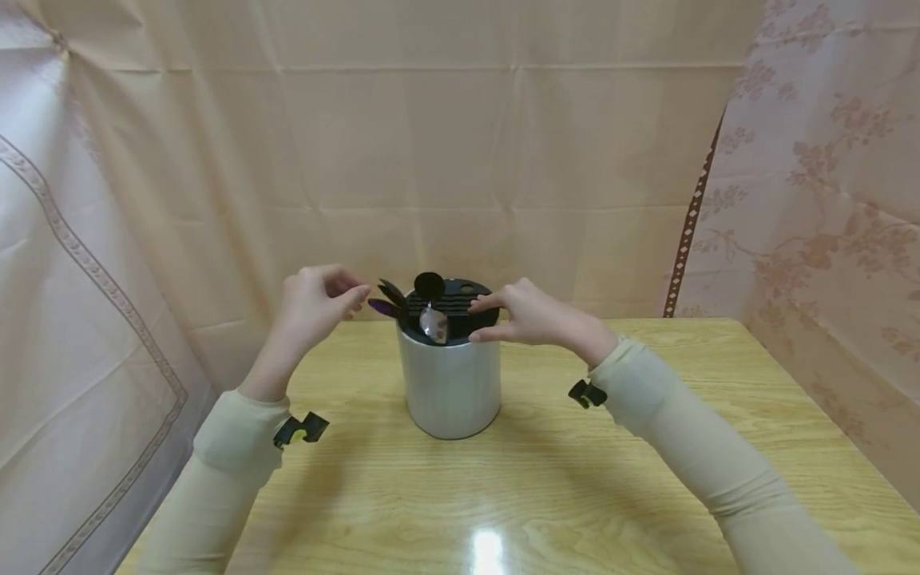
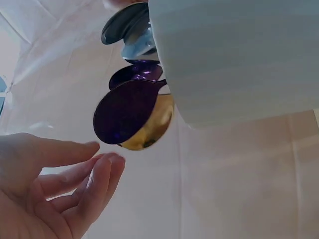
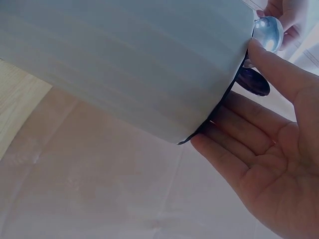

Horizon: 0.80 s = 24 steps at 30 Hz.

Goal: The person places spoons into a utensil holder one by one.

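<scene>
A white cylindrical utensil holder (image 1: 451, 391) with a slotted black top (image 1: 470, 291) stands upright on the table. Several spoons lean out of its left part, among them a silver spoon (image 1: 434, 325), a dark round-headed spoon (image 1: 429, 285), a purple spoon (image 2: 122, 112) and a gold spoon (image 2: 157, 124). My left hand (image 1: 316, 303) hovers beside the purple spoon's bowl, thumb and fingertips close together, with a small gap to the spoon. At the right of the holder, my right hand (image 1: 521, 315) rests its spread, fairly straight fingers and thumb on the rim.
The wooden table (image 1: 575, 495) reaches back to a beige cloth hanging (image 1: 503, 144). Patterned cloths hang at the left (image 1: 86, 319) and right (image 1: 841, 200). A dark wrist strap piece (image 1: 300, 430) sticks out by the left cuff, another (image 1: 587, 393) by the right.
</scene>
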Available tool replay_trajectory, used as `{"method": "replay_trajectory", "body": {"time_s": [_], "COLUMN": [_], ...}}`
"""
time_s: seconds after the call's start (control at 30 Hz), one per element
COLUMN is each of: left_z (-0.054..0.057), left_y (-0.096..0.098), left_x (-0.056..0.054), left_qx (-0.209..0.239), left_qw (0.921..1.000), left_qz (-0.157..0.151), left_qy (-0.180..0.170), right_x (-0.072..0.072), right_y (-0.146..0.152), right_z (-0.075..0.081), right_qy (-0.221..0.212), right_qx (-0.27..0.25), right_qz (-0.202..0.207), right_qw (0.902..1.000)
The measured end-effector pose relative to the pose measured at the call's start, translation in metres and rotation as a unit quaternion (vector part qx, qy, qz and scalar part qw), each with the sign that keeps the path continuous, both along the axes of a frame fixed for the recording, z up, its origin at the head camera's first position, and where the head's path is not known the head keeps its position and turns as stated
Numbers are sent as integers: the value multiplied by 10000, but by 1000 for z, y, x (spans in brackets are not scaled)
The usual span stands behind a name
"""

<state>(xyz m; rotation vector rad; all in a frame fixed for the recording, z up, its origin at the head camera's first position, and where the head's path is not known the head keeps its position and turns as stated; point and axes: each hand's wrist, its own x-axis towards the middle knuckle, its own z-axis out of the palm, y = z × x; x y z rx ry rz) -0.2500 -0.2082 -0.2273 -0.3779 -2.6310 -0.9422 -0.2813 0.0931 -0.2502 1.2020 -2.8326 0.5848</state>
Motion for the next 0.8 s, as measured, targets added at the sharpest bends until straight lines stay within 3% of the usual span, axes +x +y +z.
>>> {"method": "replay_trajectory", "body": {"time_s": [0.1,0.2,0.33,0.43,0.6,0.8], "left_z": [-4,-11,-25,-37,-56,-78], "left_y": [-3,-5,-6,-7,-10,-15], "left_x": [0,-2,-6,-10,-16,-24], "left_qx": [365,721,874,929,1063,724], "left_qw": [9991,9949,9806,9687,9592,9470], "left_qz": [78,223,584,782,876,921], "left_qy": [198,670,1652,2165,2471,2993], "right_x": [1,2,3,3,5,10], "right_y": [1,1,3,6,11,27], "right_z": [1,1,-5,-14,-25,-40], "right_qy": [13,1,136,284,442,904], "right_qx": [17,45,-89,-389,-1010,-1622], "right_qz": [-10,-30,-3,45,129,-72], "right_qw": [10000,10000,9999,9988,9938,9826]}}
